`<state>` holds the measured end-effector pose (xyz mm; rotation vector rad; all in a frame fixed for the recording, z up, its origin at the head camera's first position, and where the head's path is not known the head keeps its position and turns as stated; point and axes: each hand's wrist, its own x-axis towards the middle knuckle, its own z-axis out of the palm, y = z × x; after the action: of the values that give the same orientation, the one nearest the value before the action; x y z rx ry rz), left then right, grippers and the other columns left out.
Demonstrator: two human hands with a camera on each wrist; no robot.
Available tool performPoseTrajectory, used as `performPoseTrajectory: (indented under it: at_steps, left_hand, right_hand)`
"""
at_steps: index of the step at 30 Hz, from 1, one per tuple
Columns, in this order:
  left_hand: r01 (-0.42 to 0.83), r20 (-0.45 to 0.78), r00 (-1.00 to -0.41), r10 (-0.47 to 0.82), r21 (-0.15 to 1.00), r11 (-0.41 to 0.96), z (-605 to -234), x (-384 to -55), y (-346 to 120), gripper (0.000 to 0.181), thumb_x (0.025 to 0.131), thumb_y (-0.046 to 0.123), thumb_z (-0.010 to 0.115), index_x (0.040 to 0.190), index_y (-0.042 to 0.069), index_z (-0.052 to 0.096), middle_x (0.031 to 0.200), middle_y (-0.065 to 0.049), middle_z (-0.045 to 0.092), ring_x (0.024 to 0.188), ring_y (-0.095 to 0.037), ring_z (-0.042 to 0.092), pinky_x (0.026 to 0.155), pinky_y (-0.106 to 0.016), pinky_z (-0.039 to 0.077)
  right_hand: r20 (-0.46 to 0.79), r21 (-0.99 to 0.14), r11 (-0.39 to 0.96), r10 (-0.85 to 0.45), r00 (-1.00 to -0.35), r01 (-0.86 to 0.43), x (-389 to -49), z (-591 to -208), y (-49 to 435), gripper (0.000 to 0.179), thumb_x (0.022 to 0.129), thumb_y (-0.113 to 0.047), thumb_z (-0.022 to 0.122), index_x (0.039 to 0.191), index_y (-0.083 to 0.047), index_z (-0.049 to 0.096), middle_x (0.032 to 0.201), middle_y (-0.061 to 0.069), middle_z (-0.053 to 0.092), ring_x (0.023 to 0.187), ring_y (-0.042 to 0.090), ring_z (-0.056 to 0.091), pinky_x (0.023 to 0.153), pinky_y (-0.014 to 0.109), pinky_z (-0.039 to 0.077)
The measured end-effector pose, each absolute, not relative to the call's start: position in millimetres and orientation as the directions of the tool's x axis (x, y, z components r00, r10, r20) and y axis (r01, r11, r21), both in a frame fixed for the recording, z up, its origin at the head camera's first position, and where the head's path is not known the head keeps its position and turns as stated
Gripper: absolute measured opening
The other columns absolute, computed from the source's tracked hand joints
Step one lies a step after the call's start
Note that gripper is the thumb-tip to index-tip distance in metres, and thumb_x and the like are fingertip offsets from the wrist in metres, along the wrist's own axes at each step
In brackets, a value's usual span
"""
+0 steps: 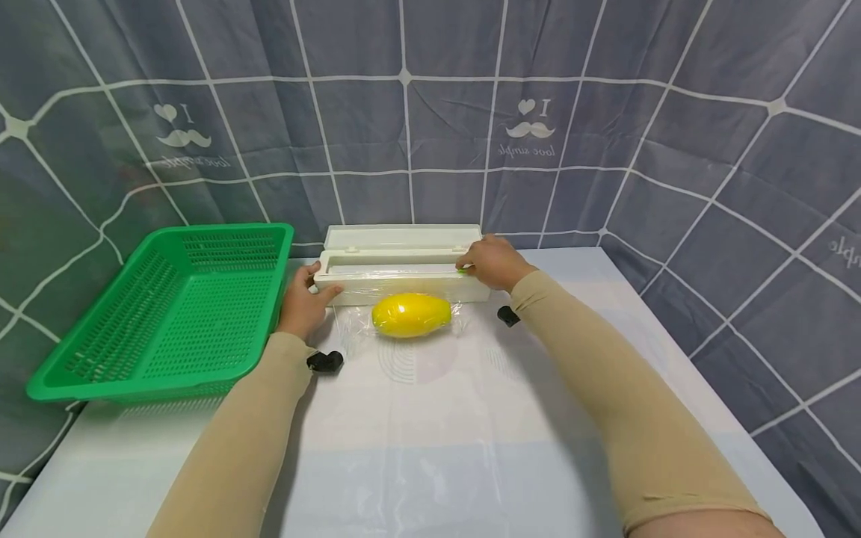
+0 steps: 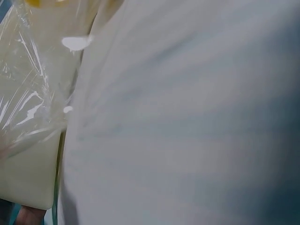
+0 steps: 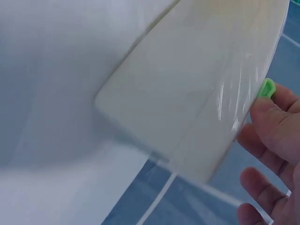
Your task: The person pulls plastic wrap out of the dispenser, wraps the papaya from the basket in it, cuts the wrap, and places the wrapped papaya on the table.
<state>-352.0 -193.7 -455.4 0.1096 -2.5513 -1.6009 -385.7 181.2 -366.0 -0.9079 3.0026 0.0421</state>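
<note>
- Green plastic, a small tab (image 1: 461, 270), sits pinched between the thumb and forefinger of the right hand (image 1: 495, 263); the other fingers stand apart from one another, likely to keep them clear of the film. Taking the yellow fruit as the dial's centre, this hand lies at two o'clock.
- At nine o'clock the left hand (image 1: 303, 302) grips the end of the white box, thumb on the front face and fingers round behind, presumably to brace it against any pull at the other end. How its hidden fingertips lie, I cannot tell.
- Between both hands the white box (image 1: 397, 255) stretches across twelve o'clock, its lid (image 1: 403, 236) tipped back, which leaves the long edge free to reach.
- Clear film (image 1: 351, 321) drapes over the box's front towards the yellow fruit (image 1: 412, 315), which lies just in front of it, perhaps placed so close to need little film. Crumpled film shows at three and nine o'clock of the fruit.
- Further out at nine o'clock, beyond the left hand, rests a green basket (image 1: 208, 317), probably set aside to leave the tablecloth (image 1: 417, 463) at six o'clock for working.
- Grey curtain (image 1: 444, 123) hangs behind, from ten o'clock round to three.
</note>
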Motion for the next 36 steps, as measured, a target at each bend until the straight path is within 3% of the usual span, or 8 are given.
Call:
performPoseTrajectory:
  at_steps: [8,16,23,31,36]
  left_hand:
    - [0.006,0.068,-0.989,-0.129,0.902,0.432,-455,-352,-195,0.072,0.102,0.027,0.071,0.161,0.008,0.034,0.169,-0.018,0.036,0.155,-0.038,0.037,0.125,-0.053,0.036]
    - [0.010,0.072,-0.989,-0.129,0.904,0.427,-456,-351,-195,0.072,0.102,0.026,0.071,0.161,0.007,0.033,0.171,-0.015,0.034,0.154,-0.037,0.038,0.124,-0.053,0.037]
    - [0.010,0.075,-0.989,-0.128,0.894,0.448,-457,-353,-195,0.072,0.103,0.026,0.071,0.162,0.008,0.033,0.170,-0.016,0.035,0.155,-0.037,0.037,0.126,-0.053,0.035]
    - [0.012,0.080,-0.989,-0.126,0.885,0.465,-456,-352,-193,0.074,0.104,0.027,0.069,0.164,0.009,0.030,0.170,-0.018,0.035,0.154,-0.037,0.039,0.125,-0.053,0.036]
    - [0.010,0.081,-0.989,-0.125,0.875,0.485,-455,-350,-194,0.075,0.105,0.028,0.067,0.165,0.009,0.028,0.168,-0.021,0.037,0.152,-0.039,0.041,0.124,-0.053,0.037]
  right_hand:
    - [-0.006,-0.007,0.856,-0.518,-0.856,-0.518,-385,-369,210,0.028,0.101,-0.018,0.070,0.127,-0.023,0.078,0.125,0.007,0.076,0.127,0.032,0.063,0.128,0.057,0.028]
    - [0.073,0.009,0.866,-0.498,-0.864,-0.499,-383,-376,228,0.021,0.100,-0.016,0.071,0.118,-0.017,0.082,0.111,0.008,0.079,0.112,0.030,0.070,0.114,0.051,0.043]
    - [0.098,0.011,0.874,-0.484,-0.870,-0.485,-381,-380,231,0.020,0.102,-0.017,0.070,0.118,-0.016,0.082,0.110,0.008,0.079,0.109,0.030,0.070,0.108,0.049,0.047]
    - [0.095,-0.018,0.891,-0.451,-0.888,-0.454,-377,-372,223,0.023,0.103,-0.013,0.066,0.121,-0.011,0.080,0.119,0.011,0.079,0.118,0.035,0.070,0.115,0.055,0.045]
    - [0.086,-0.066,0.885,-0.455,-0.886,-0.461,-377,-373,206,0.033,0.107,-0.022,0.059,0.132,-0.008,0.074,0.133,0.013,0.074,0.132,0.037,0.063,0.122,0.054,0.038]
